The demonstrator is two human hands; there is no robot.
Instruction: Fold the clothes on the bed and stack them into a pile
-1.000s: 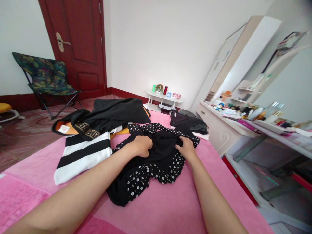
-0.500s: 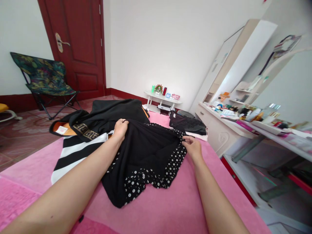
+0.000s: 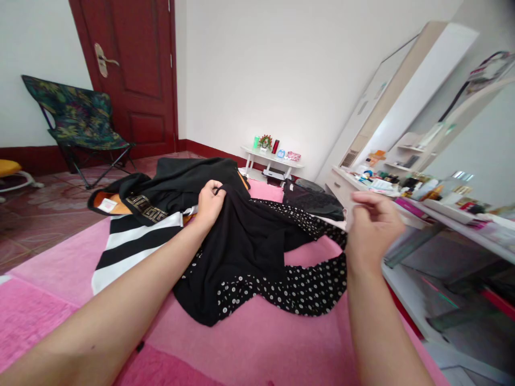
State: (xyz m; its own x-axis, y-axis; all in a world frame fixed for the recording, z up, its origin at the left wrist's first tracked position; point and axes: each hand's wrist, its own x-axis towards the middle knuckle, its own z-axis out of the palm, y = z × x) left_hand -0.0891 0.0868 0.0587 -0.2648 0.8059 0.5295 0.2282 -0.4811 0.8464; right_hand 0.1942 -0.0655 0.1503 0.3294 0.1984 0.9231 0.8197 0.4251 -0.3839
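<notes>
A black garment with white polka dots (image 3: 257,257) lies spread on the pink bed cover (image 3: 277,343), its plain black lining facing up. My left hand (image 3: 210,200) is closed on its top edge near a thin strap, holding it up. My right hand (image 3: 372,225) is lifted at the right, blurred, with fingers curled together at the garment's dotted edge, which stretches toward it. Whether the fingers still pinch the fabric is unclear.
A black-and-white striped piece (image 3: 132,249) and a black top with gold trim (image 3: 177,185) lie left on the bed. More dark clothes (image 3: 311,201) lie behind. A cluttered white dresser (image 3: 402,198) stands right, a folding chair (image 3: 76,126) and red door (image 3: 134,75) back left.
The garment went from bunched to spread open. My left hand lifted its top edge to the left. My right hand rose and swung out right, pulling the dotted edge.
</notes>
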